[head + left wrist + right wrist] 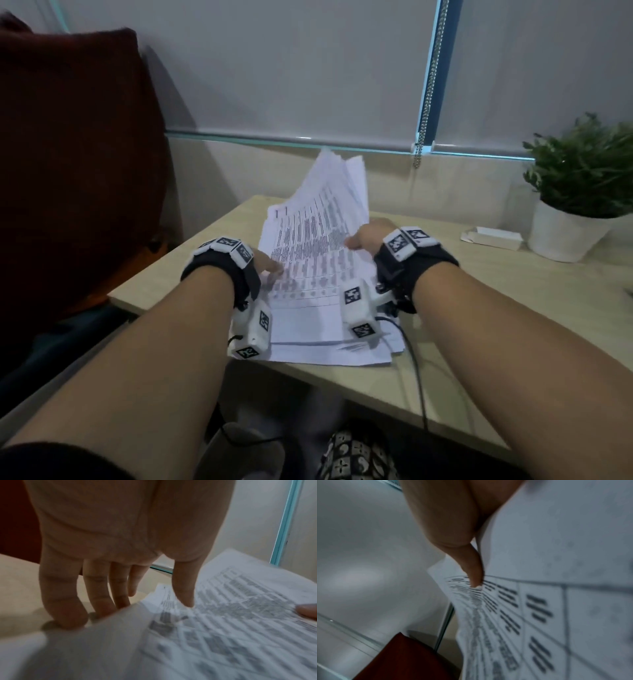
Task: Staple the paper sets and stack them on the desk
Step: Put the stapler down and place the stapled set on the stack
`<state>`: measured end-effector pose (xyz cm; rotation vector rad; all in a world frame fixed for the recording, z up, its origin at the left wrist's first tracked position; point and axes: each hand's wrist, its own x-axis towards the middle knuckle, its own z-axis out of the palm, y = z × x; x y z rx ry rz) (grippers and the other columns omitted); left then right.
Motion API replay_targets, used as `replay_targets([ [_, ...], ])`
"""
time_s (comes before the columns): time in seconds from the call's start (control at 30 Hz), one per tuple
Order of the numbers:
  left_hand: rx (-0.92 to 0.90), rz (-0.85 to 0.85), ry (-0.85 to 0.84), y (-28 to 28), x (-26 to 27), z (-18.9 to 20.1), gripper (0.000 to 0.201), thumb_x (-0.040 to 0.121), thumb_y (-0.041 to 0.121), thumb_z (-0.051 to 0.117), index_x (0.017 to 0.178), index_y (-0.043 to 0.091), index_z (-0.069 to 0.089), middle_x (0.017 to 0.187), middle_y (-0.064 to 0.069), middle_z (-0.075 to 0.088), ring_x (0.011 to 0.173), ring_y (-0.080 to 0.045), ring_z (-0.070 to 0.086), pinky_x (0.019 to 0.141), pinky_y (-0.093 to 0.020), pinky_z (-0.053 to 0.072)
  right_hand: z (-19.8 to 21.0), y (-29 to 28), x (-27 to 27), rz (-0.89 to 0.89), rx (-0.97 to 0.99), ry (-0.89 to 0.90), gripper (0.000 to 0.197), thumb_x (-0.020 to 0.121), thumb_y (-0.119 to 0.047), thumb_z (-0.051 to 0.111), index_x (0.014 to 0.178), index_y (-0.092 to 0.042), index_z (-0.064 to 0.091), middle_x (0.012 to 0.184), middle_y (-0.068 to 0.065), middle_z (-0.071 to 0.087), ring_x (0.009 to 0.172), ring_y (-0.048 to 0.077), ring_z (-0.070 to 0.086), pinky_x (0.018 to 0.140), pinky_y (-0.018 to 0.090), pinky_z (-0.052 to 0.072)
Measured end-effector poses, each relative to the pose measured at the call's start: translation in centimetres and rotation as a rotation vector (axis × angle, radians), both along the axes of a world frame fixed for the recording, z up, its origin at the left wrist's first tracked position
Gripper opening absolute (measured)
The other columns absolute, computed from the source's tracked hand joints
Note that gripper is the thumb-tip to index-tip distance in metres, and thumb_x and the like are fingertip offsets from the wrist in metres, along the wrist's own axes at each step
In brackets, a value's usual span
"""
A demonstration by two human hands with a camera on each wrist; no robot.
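A sheaf of printed paper sheets (318, 240) lies fanned on the light wood desk (513, 308), its far end lifted off a lower stack of sheets (325, 353). My right hand (366, 236) grips the sheaf's right edge; the thumb (474, 574) presses on the printed face (556, 601), and the other fingers are hidden behind the sheets. My left hand (267, 265) is at the left edge. Its thumb (185, 599) touches the top sheet (223, 628), and its fingers (101, 601) reach down behind the raised edge, pinching it. The little finger's tip rests on the desk.
A potted plant (579, 192) in a white pot and a small white box (493, 238) stand at the desk's back right. A dark red chair back (75, 154) rises on the left. A black cable (414, 370) trails over the desk's front edge. A blind's bead chain (424, 113) hangs behind.
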<state>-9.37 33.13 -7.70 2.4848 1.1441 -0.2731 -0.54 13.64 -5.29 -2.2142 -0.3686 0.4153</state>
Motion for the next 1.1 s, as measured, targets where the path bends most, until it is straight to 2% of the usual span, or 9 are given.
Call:
replay_targets([
  [0.17, -0.491, 0.042, -0.598, -3.1, 2.7, 2.1, 0.125, 0.045, 0.076, 0.071, 0.144, 0.011, 0.029, 0.143, -0.014, 0.042, 0.121, -0.036, 0.051, 0.097, -0.051, 0.047, 3.9, -8.1, 1.8, -0.081, 0.435, -0.064, 0.044, 0.080, -0.002, 0.068, 0.122, -0.011, 0.056, 0.111, 0.008, 0.068, 0.099, 0.027, 0.064, 0.098, 0.047, 0.047],
  [0.27, -0.727, -0.022, -0.975, -6.4, 6.5, 5.4, 0.132, 0.024, 0.072, 0.080, 0.138, 0.019, 0.039, 0.138, -0.008, 0.051, 0.117, -0.034, 0.055, 0.092, -0.053, 0.050, 7.2, -13.4, 1.9, -0.099, 0.546, -0.131, 0.050, 0.082, 0.006, 0.063, 0.128, -0.008, 0.049, 0.100, 0.006, 0.065, 0.086, 0.020, 0.064, 0.086, 0.040, 0.052],
  [0.4, -0.820, -0.130, -1.246, -14.6, 8.1, 10.5, 0.063, 0.067, 0.033, 0.080, 0.117, 0.003, 0.055, 0.121, -0.010, 0.062, 0.111, -0.029, 0.059, 0.102, -0.050, 0.043, 10.2, -18.7, 1.7, -0.230, 0.544, -0.331, 0.047, 0.086, -0.001, 0.059, 0.130, -0.009, 0.043, 0.110, 0.009, 0.060, 0.096, 0.023, 0.059, 0.095, 0.041, 0.047],
  [0.63, -0.605, -0.330, -1.249, -24.7, 8.4, 12.6, 0.059, 0.098, 0.019, 0.044, 0.147, 0.005, 0.015, 0.153, -0.012, 0.026, 0.140, -0.025, 0.029, 0.110, -0.029, 0.025, 9.6, -24.0, -0.1, -0.333, 0.483, -0.548, 0.032, 0.093, -0.003, 0.044, 0.120, -0.016, 0.033, 0.099, -0.007, 0.050, 0.086, 0.015, 0.048, 0.058, 0.013, 0.042],
  [0.73, -0.644, -0.360, -1.222, -26.0, 7.6, 11.0, 0.053, 0.095, 0.016, 0.050, 0.140, 0.003, 0.025, 0.134, -0.015, 0.048, 0.102, -0.019, 0.057, 0.086, -0.020, 0.047, 7.2, -25.8, -0.2, -0.422, 0.524, -0.494, 0.052, 0.087, 0.001, 0.054, 0.134, -0.012, 0.034, 0.111, -0.002, 0.053, 0.104, 0.021, 0.056, 0.081, 0.021, 0.042],
  [0.8, -0.685, -0.360, -1.212, -26.2, 7.1, 9.6, 0.048, 0.092, 0.014, 0.056, 0.133, 0.003, 0.033, 0.118, -0.008, 0.056, 0.084, -0.011, 0.057, 0.081, -0.021, 0.049, 5.3, -26.6, -0.3, -0.492, 0.553, -0.467, 0.059, 0.082, 0.003, 0.060, 0.133, -0.007, 0.032, 0.116, 0.007, 0.053, 0.111, 0.028, 0.057, 0.084, 0.028, 0.042],
  [0.97, -0.645, -0.355, -1.161, -26.9, 6.8, 9.5, 0.055, 0.094, 0.030, 0.051, 0.141, 0.007, 0.034, 0.136, -0.006, 0.049, 0.130, -0.026, 0.045, 0.100, -0.030, 0.037, 4.5, -26.7, -0.4, -0.507, 0.576, -0.429, 0.052, 0.087, -0.002, 0.054, 0.135, -0.012, 0.036, 0.115, 0.004, 0.054, 0.094, 0.021, 0.056, 0.061, 0.016, 0.041],
  [1.03, -0.636, -0.367, -1.202, -27.1, 6.9, 10.3, 0.050, 0.094, 0.030, 0.050, 0.136, 0.007, 0.038, 0.126, -0.003, 0.052, 0.120, -0.023, 0.051, 0.097, -0.029, 0.039, 5.5, -26.5, -0.2, -0.532, 0.550, -0.510, 0.044, 0.088, -0.006, 0.053, 0.130, -0.014, 0.044, 0.110, 0.001, 0.057, 0.083, 0.014, 0.057, 0.057, 0.013, 0.037],
  [1.1, -0.648, -0.382, -1.235, -27.0, 6.8, 10.9, 0.049, 0.096, 0.025, 0.048, 0.139, 0.007, 0.030, 0.110, 0.008, 0.040, 0.089, -0.009, 0.052, 0.078, -0.014, 0.040, 6.1, -26.4, 0.0, -0.573, 0.579, -0.552, 0.045, 0.087, -0.006, 0.055, 0.130, -0.012, 0.042, 0.106, -0.001, 0.055, 0.077, 0.011, 0.055, 0.058, 0.015, 0.039],
])
